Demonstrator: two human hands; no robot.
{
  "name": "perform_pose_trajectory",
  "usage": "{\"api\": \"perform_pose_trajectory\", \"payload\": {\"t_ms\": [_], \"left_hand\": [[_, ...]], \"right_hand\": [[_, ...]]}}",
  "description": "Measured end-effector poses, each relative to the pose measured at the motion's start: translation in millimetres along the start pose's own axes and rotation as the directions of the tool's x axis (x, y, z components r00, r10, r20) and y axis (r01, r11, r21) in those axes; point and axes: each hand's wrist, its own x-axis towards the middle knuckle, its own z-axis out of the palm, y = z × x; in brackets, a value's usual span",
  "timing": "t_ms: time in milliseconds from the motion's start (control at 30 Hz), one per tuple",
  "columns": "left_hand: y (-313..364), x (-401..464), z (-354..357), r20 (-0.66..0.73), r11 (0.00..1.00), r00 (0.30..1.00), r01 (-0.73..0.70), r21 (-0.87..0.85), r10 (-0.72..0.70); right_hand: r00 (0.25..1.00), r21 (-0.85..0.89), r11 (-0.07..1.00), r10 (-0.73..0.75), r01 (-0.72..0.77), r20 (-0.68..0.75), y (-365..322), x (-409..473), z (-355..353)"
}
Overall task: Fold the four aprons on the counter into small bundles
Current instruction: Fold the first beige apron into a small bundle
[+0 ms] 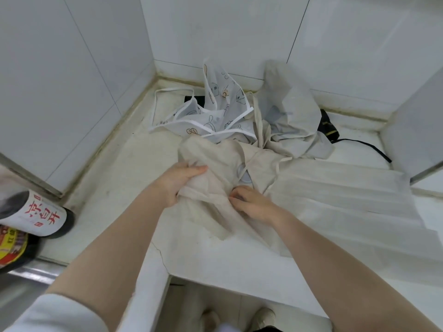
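Observation:
A crumpled beige apron lies in the middle of the white counter. My left hand grips a bunched fold at its left side. My right hand pinches the fabric and a strap near its lower middle. Behind it a white-trimmed apron with cartoon prints stands rumpled in the corner. A pale grey-beige apron is heaped to its right. A black apron peeks out behind that heap, its strap trailing right.
Tiled walls close the corner at the back and left. Two dark sauce bottles stand at the left edge by a steel sink rim. A ribbed drainboard slopes at the right. The counter's front edge is near my feet.

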Motion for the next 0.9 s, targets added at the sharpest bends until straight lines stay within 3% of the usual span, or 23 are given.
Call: {"api": "perform_pose_trajectory", "payload": {"t_ms": [67, 100, 167, 233, 300, 400, 467, 533, 600, 633, 700, 733, 800, 833, 900], "left_hand": [[15, 4, -8, -0.218, 0.944, 0.958, -0.115, 0.309, 0.188], [19, 8, -12, -0.298, 0.833, 0.896, -0.126, 0.538, 0.328], [15, 14, -19, -0.312, 0.516, 0.789, -0.008, 0.856, 0.530], [-5, 18, -25, -0.281, 0.290, 0.792, 0.137, 0.947, 0.543], [-32, 21, -30, -0.319, 0.143, 0.851, 0.285, 0.948, 0.418], [-68, 20, -35, -0.381, -0.094, 0.829, 0.453, 0.887, 0.409], [-79, 23, -26, -0.214, -0.147, 0.778, 0.365, 0.919, 0.591], [-85, 30, -7, 0.075, -0.158, 0.712, 0.051, 0.986, 0.699], [-89, 39, 14, 0.264, -0.120, 0.712, -0.247, 0.962, 0.651], [-90, 45, 23, 0.293, -0.065, 0.752, -0.318, 0.946, 0.591], [-98, 48, 34, 0.240, 0.045, 0.901, -0.274, 0.961, 0.360], [-104, 51, 32, 0.203, 0.039, 0.936, -0.224, 0.974, 0.288], [-118, 55, 25, 0.171, -0.052, 0.948, -0.163, 0.985, 0.266], [-123, 55, 21, 0.176, -0.106, 0.943, -0.152, 0.983, 0.282], [-124, 54, 13, 0.188, -0.186, 0.939, -0.138, 0.973, 0.287]], "right_hand": [[1.000, 0.013, 1.000, 0.026, -0.026, 0.008, 1, -5, 2], [0.999, -0.005, 0.999, 0.037, -0.037, 0.005, 3, -7, 4], [0.999, -0.144, 0.989, 0.047, -0.045, 0.011, 6, -8, 13], [0.998, -0.314, 0.948, 0.061, -0.049, 0.031, 13, -8, 24], [0.997, -0.447, 0.894, 0.060, -0.036, 0.040, 22, -9, 31], [1.000, -0.552, 0.834, 0.010, 0.006, 0.027, 33, -13, 37], [1.000, -0.567, 0.823, -0.023, 0.020, 0.002, 34, -14, 40], [0.997, -0.573, 0.818, -0.074, 0.043, -0.031, 29, -13, 37], [0.977, -0.563, 0.821, -0.186, 0.095, -0.106, 23, -12, 35], [0.948, -0.576, 0.810, -0.258, 0.108, -0.184, 22, -10, 35], [0.894, -0.574, 0.818, -0.282, 0.035, -0.347, 24, -11, 35], [0.874, -0.549, 0.836, -0.255, -0.016, -0.414, 30, -12, 34], [0.907, -0.474, 0.873, -0.105, -0.112, -0.408, 50, -20, 29], [0.942, -0.443, 0.885, -0.016, -0.143, -0.336, 64, -27, 25], [0.959, -0.469, 0.864, 0.053, -0.185, -0.280, 94, -44, 15]]}}
